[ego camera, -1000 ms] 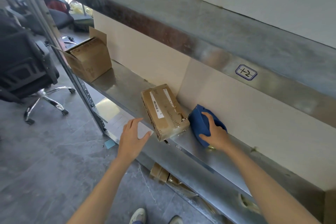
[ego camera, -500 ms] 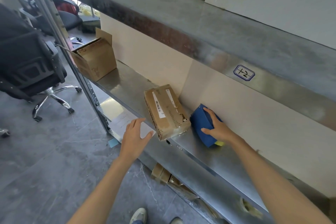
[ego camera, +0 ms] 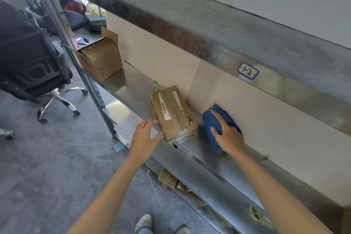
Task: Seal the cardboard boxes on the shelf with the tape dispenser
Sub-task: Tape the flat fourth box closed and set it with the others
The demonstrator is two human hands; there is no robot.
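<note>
On the metal shelf [ego camera: 133, 85] the right hand [ego camera: 229, 138] clasps the blue plastic tape dispenser [ego camera: 209, 121], probably light and rigid, best held by its handle, while the left hand [ego camera: 144, 138] hovers spread beside the brown cardboard box [ego camera: 172, 114].

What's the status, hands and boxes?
Left hand open beside small box. Right hand grips blue tape dispenser on shelf. Open-flap box far left. Nothing blocking.

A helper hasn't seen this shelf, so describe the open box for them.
Find the metal shelf below the handwritten label. At its far left end, beside the post, stands a cardboard box. Unlike the flat labelled box mid-shelf, its flaps stand open.
</note>
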